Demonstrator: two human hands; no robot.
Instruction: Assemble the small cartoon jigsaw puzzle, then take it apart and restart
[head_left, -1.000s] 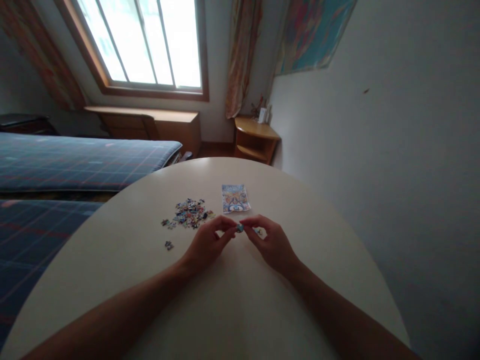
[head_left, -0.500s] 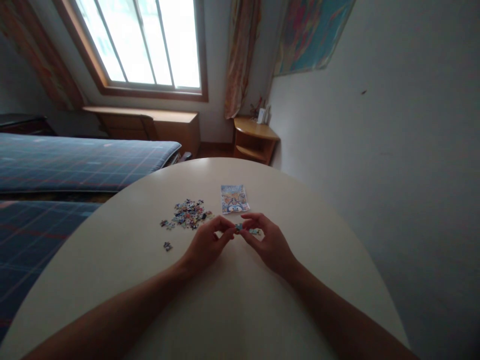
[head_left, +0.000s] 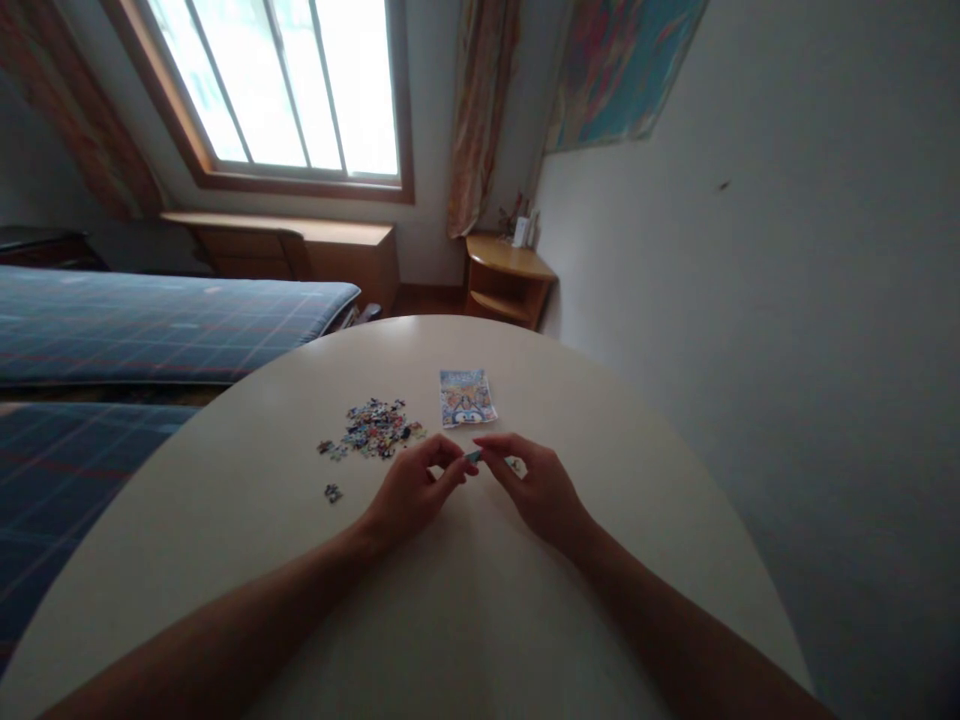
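Note:
Between my two hands is a small blue-green jigsaw puzzle piece, mostly covered by fingertips. My left hand pinches it from the left with thumb and index finger. From the right, my right hand closes its thumb and index finger on the same piece. Another bit of puzzle shows on the table behind the right hand's fingers, partly hidden. A heap of loose puzzle pieces lies left of the hands. Beyond them rests a picture sheet with a blue cartoon figure.
The round white table fills the foreground. A small separate cluster of pieces lies near my left forearm. Plaid mattresses stand to the left, a corner shelf behind the table, and a wall on the right.
My right thumb and index finger have closed together on the piece, which now shows less of its face and looks tilted. The heap and the sheet lie as before.

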